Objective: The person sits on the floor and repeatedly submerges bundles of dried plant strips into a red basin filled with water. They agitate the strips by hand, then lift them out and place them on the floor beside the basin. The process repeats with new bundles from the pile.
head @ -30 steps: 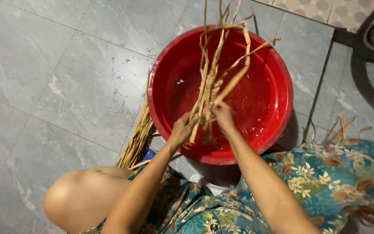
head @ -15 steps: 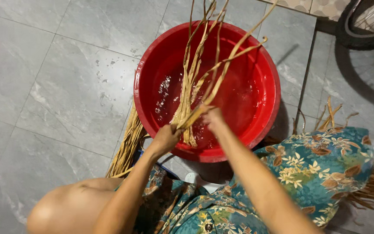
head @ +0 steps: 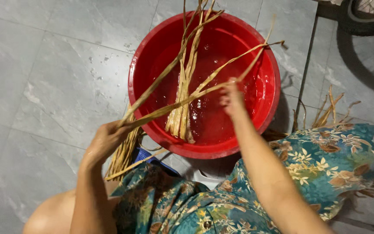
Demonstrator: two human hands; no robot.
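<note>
Over a grey tiled floor (head: 44,86), a red basin (head: 270,93) sits toward twelve o'clock in the head view, holding shallow water. Long dried leaf strips (head: 182,86) stand and lean in it, their lower ends bunched in the water near the basin's six o'clock side and their tops fanning out past the rim at twelve.

At eight o'clock from the basin, just outside its rim, the left hand (head: 104,141) is closed around the end of a few strips, which run up and to the right across the basin. The right hand (head: 232,97) is over the water, at about three o'clock from the basin's centre, its fingers pinched together on the same stretched strips where they fork toward the rim at two o'clock. The strips span between the two hands and look taut.

Under the left hand, a second bundle of dry strips (head: 124,154) lies on the floor against the basin's outer wall at seven o'clock. More loose strips (head: 327,110) lie on the floor at four o'clock from the basin. A floral dress (head: 317,160) in teal and brown covers the person's lap along the bottom edge, with a bare knee (head: 50,214) at seven o'clock. A wheel's tyre (head: 360,24) shows at one o'clock.
</note>
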